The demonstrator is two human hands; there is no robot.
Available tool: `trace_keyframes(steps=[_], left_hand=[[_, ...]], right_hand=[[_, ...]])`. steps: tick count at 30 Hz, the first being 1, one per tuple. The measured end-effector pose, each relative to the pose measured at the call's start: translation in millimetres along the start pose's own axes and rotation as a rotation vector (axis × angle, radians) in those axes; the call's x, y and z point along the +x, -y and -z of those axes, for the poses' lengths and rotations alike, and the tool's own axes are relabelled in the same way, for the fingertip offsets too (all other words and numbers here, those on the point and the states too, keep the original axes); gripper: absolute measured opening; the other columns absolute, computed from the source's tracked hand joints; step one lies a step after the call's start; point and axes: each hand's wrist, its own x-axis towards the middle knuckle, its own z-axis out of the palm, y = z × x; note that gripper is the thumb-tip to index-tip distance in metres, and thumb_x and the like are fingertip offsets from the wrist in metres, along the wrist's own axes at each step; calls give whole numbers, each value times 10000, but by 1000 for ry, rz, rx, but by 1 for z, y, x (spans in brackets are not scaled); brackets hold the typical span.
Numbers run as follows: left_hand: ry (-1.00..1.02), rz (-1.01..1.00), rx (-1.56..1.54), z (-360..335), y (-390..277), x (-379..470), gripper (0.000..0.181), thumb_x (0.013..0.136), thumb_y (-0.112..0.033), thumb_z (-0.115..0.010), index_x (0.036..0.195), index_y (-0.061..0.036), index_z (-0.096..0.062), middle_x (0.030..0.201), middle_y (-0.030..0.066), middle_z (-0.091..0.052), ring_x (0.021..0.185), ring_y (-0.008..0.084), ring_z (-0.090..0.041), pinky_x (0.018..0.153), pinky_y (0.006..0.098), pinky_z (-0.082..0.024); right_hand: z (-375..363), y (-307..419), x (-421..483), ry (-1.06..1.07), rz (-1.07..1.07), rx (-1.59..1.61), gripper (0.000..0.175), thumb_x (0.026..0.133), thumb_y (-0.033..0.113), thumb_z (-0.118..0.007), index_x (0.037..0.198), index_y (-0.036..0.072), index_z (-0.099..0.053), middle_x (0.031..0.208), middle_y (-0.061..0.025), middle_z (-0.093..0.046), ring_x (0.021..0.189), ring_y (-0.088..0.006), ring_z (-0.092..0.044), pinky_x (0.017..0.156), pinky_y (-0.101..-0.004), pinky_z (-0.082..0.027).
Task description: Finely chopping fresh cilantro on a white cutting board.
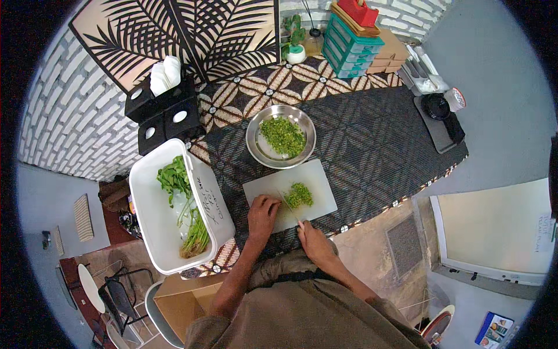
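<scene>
My right hand (314,242) grips a kitchen knife (291,208) by its pale handle. The blade slants across a white cutting board (321,179), along the left side of a small heap of chopped greens (299,195). My left hand (262,218) rests on the board's left part with fingers curled, close to the blade; whether anything is under those fingers is hidden. Just beyond the board stands a round stainless-steel bowl (251,144) with more chopped greens (283,136) in it.
To the left, a white plastic tub (220,205) bearing handwriting holds leafy stalks with roots (195,231). Behind it are a black napkin holder (150,107) and palm-patterned panels (235,35). A teal drawer unit (348,48) stands at the back; a grey tray (429,131) lies far right.
</scene>
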Motion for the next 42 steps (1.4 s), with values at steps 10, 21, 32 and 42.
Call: trace_keyframes(steps=[10,21,32,42], left_hand=[[0,28,-18,-2,3,-1,117,806,-84,-679,913,-46,-649,957,114,-580,935,319,-572,797,419,-478],[29,-32,-9,2,2,1,126,816,-84,-670,931,-36,-655,954,109,-579,927,314,-569,795,410,-483],[33,21,-41,2,2,0,117,801,-76,-682,909,-41,-655,933,118,-579,914,321,-570,789,416,-478],[32,18,-33,4,2,-1,123,819,-92,-663,918,-20,-647,933,135,-581,910,332,-569,797,422,-476]], right_hand=[[5,8,-8,43,1,69,274,985,240,-465,1068,-20,-487,774,-331,-600,769,-520,-590,651,-600,-443],[-4,14,12,52,-50,-10,280,991,238,-453,1032,-38,-467,756,-332,-591,765,-528,-578,665,-600,-430],[7,8,-7,51,-5,33,264,981,235,-472,1069,-14,-475,752,-325,-599,731,-525,-580,639,-607,-430],[0,6,-6,26,14,-12,277,983,220,-469,1062,-46,-460,720,-320,-595,724,-510,-595,636,-597,-442]])
